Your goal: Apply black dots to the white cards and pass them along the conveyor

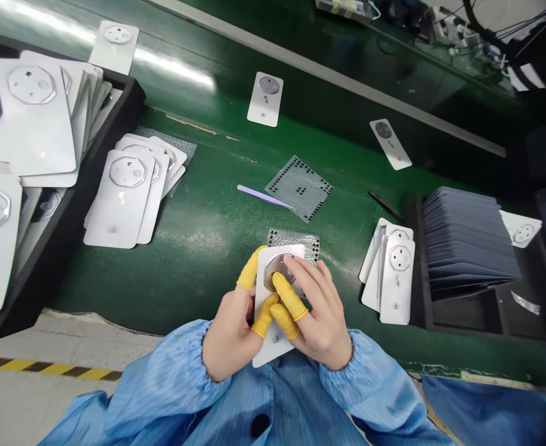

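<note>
A white phone back cover with an octagonal camera ring is held tilted near my body. My left hand grips its left side, with yellow finger cots on the thumb and index finger. Across the cover's face lies my right hand, its yellow-cotted thumb and index finger bent onto the front near the ring. The longer bare fingers reach over the ring's right side. Whether a small part sits under the right fingertips is hidden. Just behind the cover lies a clear sheet with black dots, partly covered.
Another dotted sheet lies beyond, with purple tweezers across its edge. Covers are stacked left and right. A black tray full of covers stands left; a box of dark sheets stands right.
</note>
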### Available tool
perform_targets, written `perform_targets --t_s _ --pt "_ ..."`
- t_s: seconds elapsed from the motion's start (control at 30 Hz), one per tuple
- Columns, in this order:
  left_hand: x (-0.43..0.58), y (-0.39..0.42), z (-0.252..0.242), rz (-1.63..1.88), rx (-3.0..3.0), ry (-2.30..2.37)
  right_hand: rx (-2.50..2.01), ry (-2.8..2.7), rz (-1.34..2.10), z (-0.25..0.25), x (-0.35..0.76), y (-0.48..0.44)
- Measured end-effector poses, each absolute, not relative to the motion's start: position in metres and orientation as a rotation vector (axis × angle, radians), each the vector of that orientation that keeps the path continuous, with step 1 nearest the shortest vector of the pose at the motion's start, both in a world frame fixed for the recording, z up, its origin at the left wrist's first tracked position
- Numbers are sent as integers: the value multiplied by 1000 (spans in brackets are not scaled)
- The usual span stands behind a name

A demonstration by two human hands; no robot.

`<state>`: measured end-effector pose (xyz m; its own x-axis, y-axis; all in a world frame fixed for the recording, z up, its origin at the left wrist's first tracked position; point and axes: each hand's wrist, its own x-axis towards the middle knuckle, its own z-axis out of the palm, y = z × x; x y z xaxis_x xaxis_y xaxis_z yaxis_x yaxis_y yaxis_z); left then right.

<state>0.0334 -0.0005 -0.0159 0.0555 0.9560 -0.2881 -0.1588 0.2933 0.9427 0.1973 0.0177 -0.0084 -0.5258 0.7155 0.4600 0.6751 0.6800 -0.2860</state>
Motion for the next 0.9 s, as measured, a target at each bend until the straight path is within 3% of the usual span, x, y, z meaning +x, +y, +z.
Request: perform_targets --t_s 0.3,0.6,0.7,0.9 --pt "30 -1 -16 880 1272 1205 -1099 -2380 113 -9 195 14" --pt "37 1 -23 960 992 1100 -1036 -2114 630 -35 198 7" --pt "45 6 -21 1033 780 987 -1177 -1773 770 -38 200 8" --pt "54 18 -17 1003 686 1054 -1268 -1070 1394 -35 189 16"
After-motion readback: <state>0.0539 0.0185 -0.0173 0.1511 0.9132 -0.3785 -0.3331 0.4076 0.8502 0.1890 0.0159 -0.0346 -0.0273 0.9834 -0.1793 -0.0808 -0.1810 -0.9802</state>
